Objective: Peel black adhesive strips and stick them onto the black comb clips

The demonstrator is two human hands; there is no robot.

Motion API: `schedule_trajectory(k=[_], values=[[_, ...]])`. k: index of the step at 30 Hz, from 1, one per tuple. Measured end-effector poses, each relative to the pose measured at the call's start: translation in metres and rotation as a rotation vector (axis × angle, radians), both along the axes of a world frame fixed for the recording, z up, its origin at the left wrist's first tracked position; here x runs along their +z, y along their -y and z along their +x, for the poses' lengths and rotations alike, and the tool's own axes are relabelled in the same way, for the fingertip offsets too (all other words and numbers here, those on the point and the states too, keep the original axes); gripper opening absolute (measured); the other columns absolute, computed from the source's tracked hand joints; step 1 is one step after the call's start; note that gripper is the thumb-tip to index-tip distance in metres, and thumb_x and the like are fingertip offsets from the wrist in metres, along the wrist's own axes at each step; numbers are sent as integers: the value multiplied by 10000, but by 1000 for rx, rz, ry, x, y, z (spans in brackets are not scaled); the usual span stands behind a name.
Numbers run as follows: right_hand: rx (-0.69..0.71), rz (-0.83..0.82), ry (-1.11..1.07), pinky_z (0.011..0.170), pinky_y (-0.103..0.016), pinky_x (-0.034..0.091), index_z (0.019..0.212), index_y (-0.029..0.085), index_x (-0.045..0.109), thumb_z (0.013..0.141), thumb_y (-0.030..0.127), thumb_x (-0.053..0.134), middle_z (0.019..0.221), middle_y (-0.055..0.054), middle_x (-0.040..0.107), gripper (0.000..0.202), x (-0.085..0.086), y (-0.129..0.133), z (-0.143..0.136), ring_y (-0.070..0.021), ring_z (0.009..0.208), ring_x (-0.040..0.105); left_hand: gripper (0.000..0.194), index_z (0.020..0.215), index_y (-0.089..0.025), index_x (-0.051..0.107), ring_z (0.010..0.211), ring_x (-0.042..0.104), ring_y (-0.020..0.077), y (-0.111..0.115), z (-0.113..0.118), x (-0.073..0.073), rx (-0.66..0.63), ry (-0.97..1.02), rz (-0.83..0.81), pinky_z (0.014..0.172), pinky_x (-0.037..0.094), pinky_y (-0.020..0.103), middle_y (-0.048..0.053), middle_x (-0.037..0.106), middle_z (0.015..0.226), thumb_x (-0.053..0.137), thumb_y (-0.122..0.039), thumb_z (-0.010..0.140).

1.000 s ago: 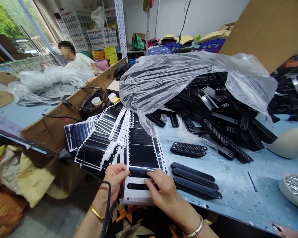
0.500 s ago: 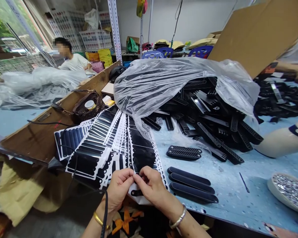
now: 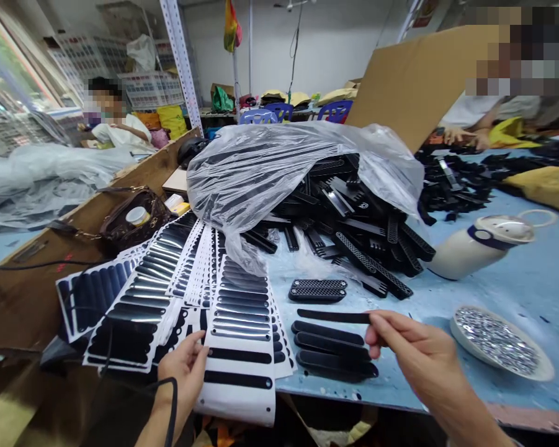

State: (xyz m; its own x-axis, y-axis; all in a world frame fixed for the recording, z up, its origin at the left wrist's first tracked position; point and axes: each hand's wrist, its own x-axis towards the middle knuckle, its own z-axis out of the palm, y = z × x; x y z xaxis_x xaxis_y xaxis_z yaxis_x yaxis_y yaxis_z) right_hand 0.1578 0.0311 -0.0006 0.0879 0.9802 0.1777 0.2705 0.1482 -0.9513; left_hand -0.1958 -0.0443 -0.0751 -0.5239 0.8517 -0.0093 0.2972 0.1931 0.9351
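My right hand (image 3: 395, 338) pinches the right end of a thin black strip (image 3: 332, 316), which lies just above several dark oblong pieces (image 3: 332, 340) on the blue table. At the table's front left, my left hand (image 3: 186, 366) has its fingers closed at the left edge of a white sheet (image 3: 237, 403) with rows of black strips. More such sheets (image 3: 139, 298) are fanned out to the left. Two patterned black handles (image 3: 317, 290) lie side by side behind the oblong pieces.
A plastic bag (image 3: 260, 167) spills a pile of black handles (image 3: 367, 248). To the right are a cream bottle (image 3: 474, 245) and a dish of small metal parts (image 3: 502, 341). A brown bag (image 3: 134, 217) sits at left. Two other people are behind the table.
My hands, together before, are now apart. The right one has moved right and holds a black strip over by the oblong pieces; the left is at the sheet's edge. The view has turned right.
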Motion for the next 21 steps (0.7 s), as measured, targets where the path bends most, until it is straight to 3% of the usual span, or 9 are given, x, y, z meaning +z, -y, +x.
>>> schedule_trajectory(k=[3,5,9,11,15,18,21], values=[[-58,-9,-132,447,-283,588,819,170,767,733,535,796,606,-75,707,376,11,0,24,-202,462,665,331,955,-193,738,499,597,154,-5,5,14,40,-164,7,523,510,244,-11,661,617,733,-375,679],[1,2,-183,504,-312,622,876,177,784,751,496,799,679,-103,742,343,18,4,23,-234,543,708,333,939,-188,737,533,621,158,-18,21,31,-31,-116,28,518,509,237,7,676,646,737,-408,690],[208,47,-203,580,-292,636,957,198,786,850,401,737,798,-109,766,235,31,15,6,-223,654,734,403,818,-136,698,475,610,147,-62,79,65,-412,337,-56,407,433,211,45,668,600,673,-532,746],[297,65,-167,580,-261,627,986,194,777,896,376,686,816,-102,762,223,38,19,-1,-204,670,731,472,765,-128,654,402,580,137,-82,105,75,-509,585,-162,348,362,186,49,649,536,676,-596,712],[387,38,-61,578,-223,603,1006,176,762,935,333,618,824,-90,750,225,40,23,-2,-172,662,715,428,631,-136,574,337,525,94,-102,128,82,-678,763,-235,323,303,146,33,618,469,811,-491,603],[338,-5,-16,594,-246,604,1019,167,751,915,314,620,850,-86,746,223,29,21,8,-172,660,709,388,698,-126,614,358,529,85,-107,128,82,-756,814,-223,334,327,142,18,633,499,867,-382,555],[233,46,101,644,-294,615,1053,168,741,863,271,653,929,-100,752,233,18,14,19,-216,772,722,383,753,-117,641,387,536,82,-112,128,82,-745,805,-189,366,365,146,-7,614,494,876,-339,547]])
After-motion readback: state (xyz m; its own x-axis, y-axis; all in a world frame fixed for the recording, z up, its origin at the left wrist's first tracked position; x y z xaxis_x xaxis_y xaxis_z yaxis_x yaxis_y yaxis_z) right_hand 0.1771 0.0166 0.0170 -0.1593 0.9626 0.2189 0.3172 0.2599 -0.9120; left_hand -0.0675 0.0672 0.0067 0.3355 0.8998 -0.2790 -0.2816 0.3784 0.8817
